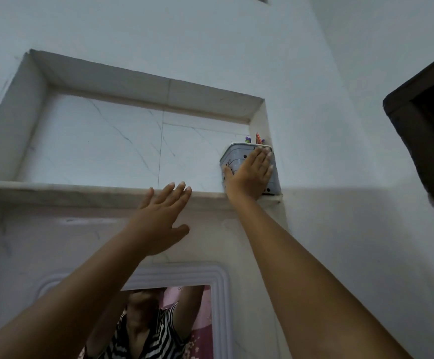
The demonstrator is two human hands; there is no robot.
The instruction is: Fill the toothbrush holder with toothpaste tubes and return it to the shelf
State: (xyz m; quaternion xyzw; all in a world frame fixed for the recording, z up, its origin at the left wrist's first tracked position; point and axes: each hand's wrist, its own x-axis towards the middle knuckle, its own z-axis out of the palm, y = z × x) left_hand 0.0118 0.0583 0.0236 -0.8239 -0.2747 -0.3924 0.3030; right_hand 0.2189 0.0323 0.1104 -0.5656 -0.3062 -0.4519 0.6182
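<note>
A grey perforated toothbrush holder (pixel 236 155) stands upright on the marble shelf (pixel 81 191), tucked into the right corner of the wall niche. Coloured tube ends (pixel 258 138) poke out above its rim. My right hand (pixel 249 174) lies flat against the holder's front, fingers spread, thumb on its left edge. My left hand (pixel 163 216) is raised in front of the shelf's edge, fingers apart, holding nothing. The holder's lower front is hidden behind my right hand.
The niche (pixel 133 141) is lined with white marble tiles. A white-framed mirror (pixel 164 320) hangs below the shelf and reflects a person in a striped top. A dark wooden frame (pixel 425 130) stands at the right.
</note>
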